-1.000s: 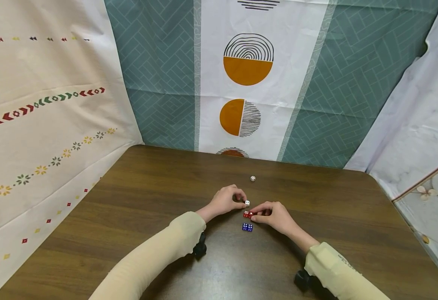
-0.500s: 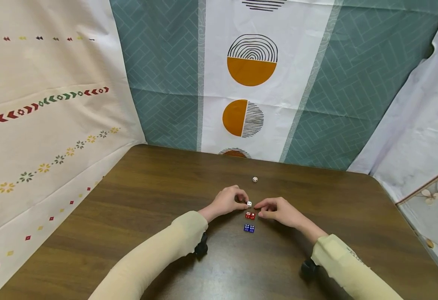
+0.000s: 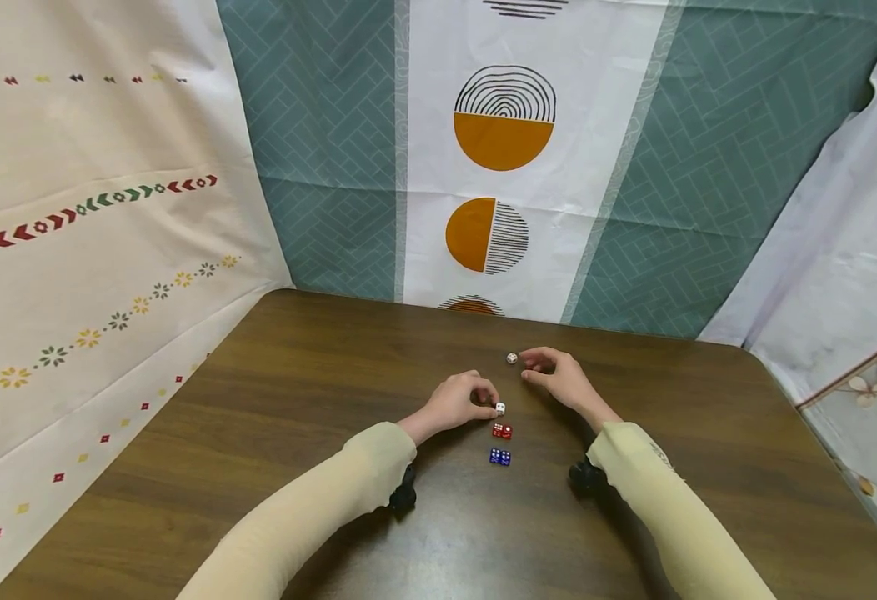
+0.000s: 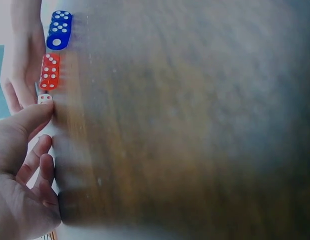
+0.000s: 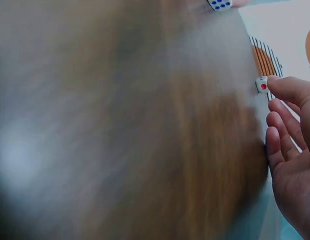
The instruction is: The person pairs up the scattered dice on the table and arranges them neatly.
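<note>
My left hand [image 3: 459,402] pinches a white die [image 3: 500,408] at the middle of the table; the left wrist view has its thumb against that die [image 4: 45,98]. Just nearer to me sits a pair of red dice [image 3: 502,431], side by side and touching. Closer still lies a pair of blue dice [image 3: 500,457], also touching. Farther back, a second white die [image 3: 512,358] rests on the wood. My right hand [image 3: 564,379] is just right of it, fingers loosely bent and parted, holding nothing. In the right wrist view this die [image 5: 262,85] appears by the thumb tip.
The brown wooden table [image 3: 318,350] extends around the dice. A patterned teal and white cloth [image 3: 333,167] hangs behind its far edge. Pale cloths hang at the left [image 3: 108,167] and the right [image 3: 844,250]. Black wrist cameras sit under both sleeves.
My right hand has let go of the right red die and moved away from me to the far white die. The left hand stays at its white die.
</note>
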{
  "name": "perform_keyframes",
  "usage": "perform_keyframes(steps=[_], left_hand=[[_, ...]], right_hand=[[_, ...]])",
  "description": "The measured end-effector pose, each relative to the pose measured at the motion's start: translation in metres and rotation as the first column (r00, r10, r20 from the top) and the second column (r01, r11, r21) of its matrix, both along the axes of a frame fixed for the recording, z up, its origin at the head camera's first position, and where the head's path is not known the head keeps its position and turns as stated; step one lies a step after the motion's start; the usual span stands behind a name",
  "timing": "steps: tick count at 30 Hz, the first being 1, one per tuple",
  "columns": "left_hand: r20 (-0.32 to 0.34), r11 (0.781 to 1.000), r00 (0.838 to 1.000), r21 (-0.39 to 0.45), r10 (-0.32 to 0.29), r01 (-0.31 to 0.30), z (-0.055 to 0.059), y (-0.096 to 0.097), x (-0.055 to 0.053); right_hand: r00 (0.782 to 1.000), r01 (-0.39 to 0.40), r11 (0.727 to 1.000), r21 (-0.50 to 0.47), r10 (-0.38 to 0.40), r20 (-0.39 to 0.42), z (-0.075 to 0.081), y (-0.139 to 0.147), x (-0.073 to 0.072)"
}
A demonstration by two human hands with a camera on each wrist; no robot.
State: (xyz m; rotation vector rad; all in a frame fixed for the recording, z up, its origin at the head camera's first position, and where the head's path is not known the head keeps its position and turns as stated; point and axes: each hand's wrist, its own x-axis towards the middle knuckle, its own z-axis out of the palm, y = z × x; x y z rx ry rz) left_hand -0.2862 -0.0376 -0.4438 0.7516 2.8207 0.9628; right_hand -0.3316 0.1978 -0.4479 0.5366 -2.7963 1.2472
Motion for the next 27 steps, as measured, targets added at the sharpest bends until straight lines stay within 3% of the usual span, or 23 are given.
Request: perform_keyframes(steps=[5,15,27], left_hand=[[-0.003,1.0,1.0,-0.004,-0.007,0.007,-0.001,0.0,-0.002],[0.012,1.0,1.0,-0.002,-0.004,0.004,0.0,0.0,-0.002],[0.004,1.0,1.0,0.006,-0.018,0.018,-0.001,0.0,-0.001]], right_hand=[[1.0,-0.015,1.0,0.012,0.015,-0.017,-0.001,-0.006,-0.013],[0.999,-0.03,0.997,0.07,0.027,0.038,0.003,-0.015,-0.024],[0.997,0.022,0.996,0.09,-0.029,0.072,0.0,-0.018,-0.022]])
